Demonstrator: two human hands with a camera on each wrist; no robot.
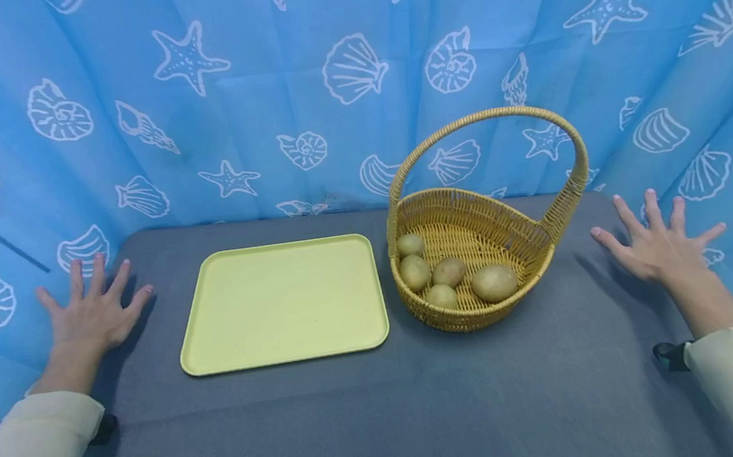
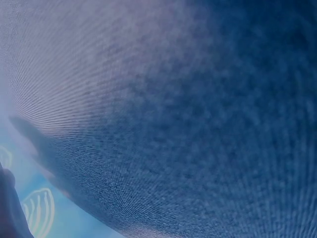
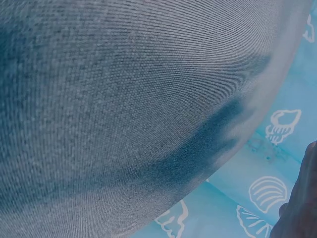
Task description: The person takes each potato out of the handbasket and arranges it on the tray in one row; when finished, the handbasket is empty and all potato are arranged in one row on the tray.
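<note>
My left hand point(image 1: 90, 313) is spread at the left side of the table, fingers straight and apart, holding nothing. Over the table's right edge my right hand point(image 1: 663, 246) is spread the same way, also holding nothing. A pale yellow rectangular tray point(image 1: 281, 304) lies flat to the right of the left hand, with nothing on it. Between the tray and the right hand stands a woven wicker basket point(image 1: 471, 206) with a tall arched handle. Several potatoes point(image 1: 494, 283) sit inside it, mostly toward the left and front. Both wrist views show mainly cloth, with a dark sliver of hand at one edge.
Grey cloth point(image 1: 387, 420) covers the table. Behind it and at both sides hangs a blue curtain point(image 1: 294, 50) with white shells and starfish. The basket's handle rises well above the tabletop.
</note>
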